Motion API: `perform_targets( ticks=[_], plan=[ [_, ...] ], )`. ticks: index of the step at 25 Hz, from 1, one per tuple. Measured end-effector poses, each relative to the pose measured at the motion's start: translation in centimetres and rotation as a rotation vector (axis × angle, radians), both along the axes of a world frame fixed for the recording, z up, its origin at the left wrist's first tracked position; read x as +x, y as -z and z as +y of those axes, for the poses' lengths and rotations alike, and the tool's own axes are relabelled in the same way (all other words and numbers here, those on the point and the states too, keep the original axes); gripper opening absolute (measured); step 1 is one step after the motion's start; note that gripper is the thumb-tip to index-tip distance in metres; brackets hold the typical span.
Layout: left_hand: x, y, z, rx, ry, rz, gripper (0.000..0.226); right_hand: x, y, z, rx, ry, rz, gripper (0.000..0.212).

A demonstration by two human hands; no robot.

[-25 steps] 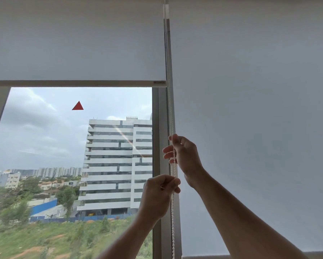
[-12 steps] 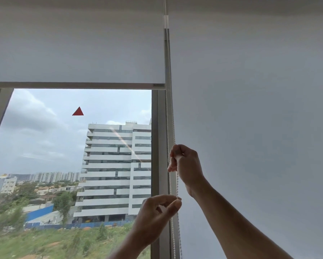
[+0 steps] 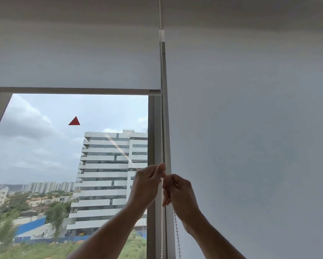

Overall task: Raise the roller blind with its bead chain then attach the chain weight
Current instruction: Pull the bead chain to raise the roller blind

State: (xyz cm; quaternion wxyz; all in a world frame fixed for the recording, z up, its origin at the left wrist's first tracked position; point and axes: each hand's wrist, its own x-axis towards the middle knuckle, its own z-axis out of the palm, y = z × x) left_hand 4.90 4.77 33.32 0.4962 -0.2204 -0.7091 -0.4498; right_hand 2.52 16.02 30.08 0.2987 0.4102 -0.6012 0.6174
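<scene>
Left hand (image 3: 146, 186) and right hand (image 3: 179, 194) grip the white bead chain (image 3: 162, 217) beside the half-raised white fabric roller blind (image 3: 72, 58).

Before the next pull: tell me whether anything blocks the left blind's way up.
Nothing visible does. The left blind's bottom bar hangs free above open glass, with only its own fabric above. Both hands, left hand and right hand, grip the bead chain beside the window frame.
</scene>
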Motion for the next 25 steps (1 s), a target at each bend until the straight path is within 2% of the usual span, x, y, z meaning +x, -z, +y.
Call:
perform_targets(
  ticks=[5,9,11,14,16,22,25],
  plan=[
    [0.6,-1.4,1.4,0.121,0.143,-0.026,0.016,-0.3,1.0,0.0,0.049,-0.001,-0.014,0.047],
    [0.4,0.0,1.4,0.107,0.121,-0.084,0.015,-1.0,1.6,1.5,0.192,-0.053,-0.058,0.043],
    [0.4,0.6,1.3,0.096,0.102,-0.065,0.014,-1.3,1.2,2.5,0.228,-0.042,-0.076,0.049],
    [0.1,1.4,1.7,0.051,0.079,-0.030,0.013,-1.8,-0.2,2.9,0.069,0.082,-0.066,0.061],
    [0.0,2.2,2.4,0.012,0.051,-0.013,0.014,-1.6,-1.6,2.4,-0.015,0.183,-0.046,0.057],
    [-0.7,5.1,2.7,-0.038,-0.015,-0.017,0.023,-0.7,-5.7,1.3,-0.102,0.033,-0.076,0.035],
    [-0.7,5.3,2.0,-0.060,-0.022,-0.013,0.021,-0.6,-5.8,0.5,-0.071,0.064,-0.025,0.039]
  ],
)
